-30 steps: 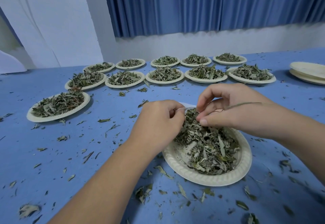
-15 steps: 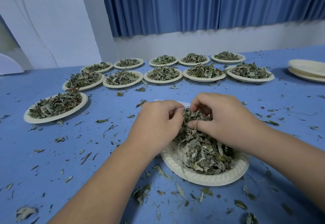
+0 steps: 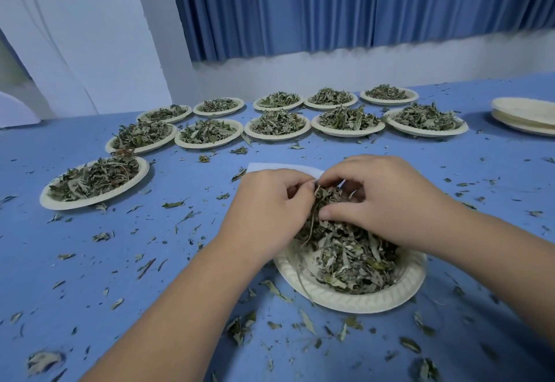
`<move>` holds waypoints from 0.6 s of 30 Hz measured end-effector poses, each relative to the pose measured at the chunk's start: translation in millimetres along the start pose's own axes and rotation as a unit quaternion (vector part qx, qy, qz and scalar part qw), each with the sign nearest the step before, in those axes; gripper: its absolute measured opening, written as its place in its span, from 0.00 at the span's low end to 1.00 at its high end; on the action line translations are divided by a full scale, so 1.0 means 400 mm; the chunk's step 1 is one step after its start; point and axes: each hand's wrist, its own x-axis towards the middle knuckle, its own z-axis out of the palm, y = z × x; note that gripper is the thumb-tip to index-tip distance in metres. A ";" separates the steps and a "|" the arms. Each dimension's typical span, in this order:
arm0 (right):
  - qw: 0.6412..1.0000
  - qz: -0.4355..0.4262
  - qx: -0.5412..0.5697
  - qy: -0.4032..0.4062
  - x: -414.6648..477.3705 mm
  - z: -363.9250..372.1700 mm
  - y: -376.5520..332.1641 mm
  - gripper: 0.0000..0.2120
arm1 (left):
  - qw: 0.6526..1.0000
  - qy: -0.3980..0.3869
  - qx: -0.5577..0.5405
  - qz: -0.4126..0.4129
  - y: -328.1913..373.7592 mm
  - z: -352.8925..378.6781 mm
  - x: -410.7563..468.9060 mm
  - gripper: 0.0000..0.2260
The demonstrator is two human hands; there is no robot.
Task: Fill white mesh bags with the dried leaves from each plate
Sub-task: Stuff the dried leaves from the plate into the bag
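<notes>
Dried leaves (image 3: 351,258) lie heaped on the near plate (image 3: 360,302), which sits on the blue table (image 3: 495,171) right below both hands. The right hand (image 3: 390,201) has its fingers curled round a clump at the top of the heap, by the plate's far edge, with the thumb pressed into the clump from the near side. The left hand (image 3: 270,207) is just beside it, fingers curled, pinching what looks like the edge of the white mesh bag (image 3: 282,168); the knuckles hide most of the pinch. The bag lies flat on the table just behind the hands, and only its far part shows. Loose stems hang from the clump over the plate's left rim. Leaf scraps (image 3: 174,204) are scattered all over the table. Further back stand eleven more plates (image 3: 348,134) heaped with leaves, ten in two rows and one apart at the left. A stack of empty plates (image 3: 524,117) sits at the far right. Behind the table are a blue curtain (image 3: 330,6) and a white wall (image 3: 330,72)
</notes>
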 end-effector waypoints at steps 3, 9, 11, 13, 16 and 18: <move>0.996 0.031 0.078 -0.040 -0.001 -0.015 0.006 0.18 | 1.000 -0.001 0.000 -0.012 -0.004 -0.002 0.003 0.09; 0.988 0.035 0.148 0.021 -0.001 0.002 0.007 0.07 | 1.000 -0.003 -0.010 -0.014 0.006 0.001 0.000 0.09; 0.992 0.022 0.119 0.039 0.000 0.014 0.002 0.05 | 1.000 -0.010 -0.007 -0.018 0.009 0.003 -0.001 0.09; 0.994 0.012 0.098 0.050 0.000 0.022 -0.002 0.04 | 1.000 -0.012 -0.009 -0.020 0.009 0.004 -0.002 0.09; 0.995 0.006 0.081 0.066 0.000 0.023 -0.006 0.03 | 0.999 -0.010 -0.024 -0.033 0.010 0.003 -0.001 0.10; 0.994 0.006 0.073 0.077 0.000 0.020 -0.004 0.04 | 0.999 -0.010 -0.029 -0.036 0.010 0.002 0.000 0.09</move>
